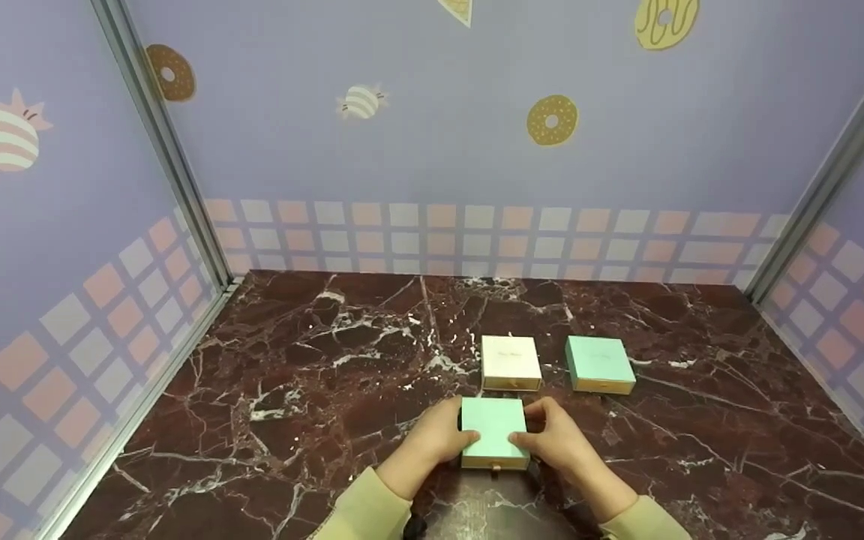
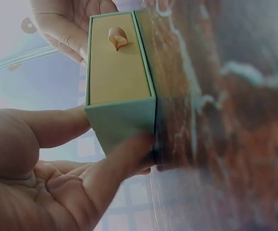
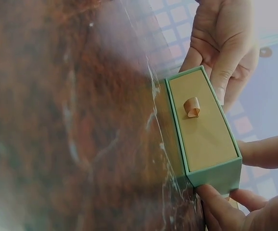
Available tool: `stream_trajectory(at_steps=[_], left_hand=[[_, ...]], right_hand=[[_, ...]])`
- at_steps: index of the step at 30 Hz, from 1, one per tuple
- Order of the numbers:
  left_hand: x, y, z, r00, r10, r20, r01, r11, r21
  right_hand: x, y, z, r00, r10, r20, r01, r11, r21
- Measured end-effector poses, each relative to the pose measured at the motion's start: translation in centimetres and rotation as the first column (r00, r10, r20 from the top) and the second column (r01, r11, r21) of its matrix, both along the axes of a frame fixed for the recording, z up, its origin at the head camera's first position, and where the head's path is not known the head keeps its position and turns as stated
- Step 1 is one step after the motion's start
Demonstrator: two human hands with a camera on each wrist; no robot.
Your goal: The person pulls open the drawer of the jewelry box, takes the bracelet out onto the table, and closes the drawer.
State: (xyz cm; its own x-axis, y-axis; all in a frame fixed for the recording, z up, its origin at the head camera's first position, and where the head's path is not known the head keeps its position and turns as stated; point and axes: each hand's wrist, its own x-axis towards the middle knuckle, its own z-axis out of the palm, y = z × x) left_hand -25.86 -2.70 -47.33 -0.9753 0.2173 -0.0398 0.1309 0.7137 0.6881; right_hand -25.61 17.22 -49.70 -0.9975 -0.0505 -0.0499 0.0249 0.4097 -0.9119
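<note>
A mint-green drawer box [image 1: 493, 429] lies flat on the marble-patterned table between both hands, its tan drawer front toward the person. A small ribbon pull loop [image 2: 118, 38] sticks out of that front. My left hand [image 1: 436, 431] grips the box's left side, thumb on the top and fingers along the side. From the right, my right hand [image 1: 558, 435] holds it the same way, thumb on the top edge. In the right wrist view the drawer front [image 3: 205, 125] sits flush inside the green sleeve.
Just behind the held box stands a cream drawer box [image 1: 511, 361]. To its right is another mint-green box [image 1: 601, 363]. The dark red marble-patterned table [image 1: 312, 420] is bordered by lilac walls [image 1: 432, 150] with metal corner posts.
</note>
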Motion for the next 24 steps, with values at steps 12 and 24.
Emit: stream_trajectory(at_steps=[12,24], left_hand=[[-0.6,-0.4,0.2,0.997,-0.042,0.06,0.042,0.999,0.0],[-1.1,-0.4,0.4,0.992,-0.12,0.021,0.121,0.992,-0.047]], right_hand=[[-0.9,1.0,-0.5,0.994,0.105,-0.015,-0.105,0.994,-0.036],[-1.8,2.0,-1.0,0.961,0.273,-0.05,-0.275,0.96,-0.05]])
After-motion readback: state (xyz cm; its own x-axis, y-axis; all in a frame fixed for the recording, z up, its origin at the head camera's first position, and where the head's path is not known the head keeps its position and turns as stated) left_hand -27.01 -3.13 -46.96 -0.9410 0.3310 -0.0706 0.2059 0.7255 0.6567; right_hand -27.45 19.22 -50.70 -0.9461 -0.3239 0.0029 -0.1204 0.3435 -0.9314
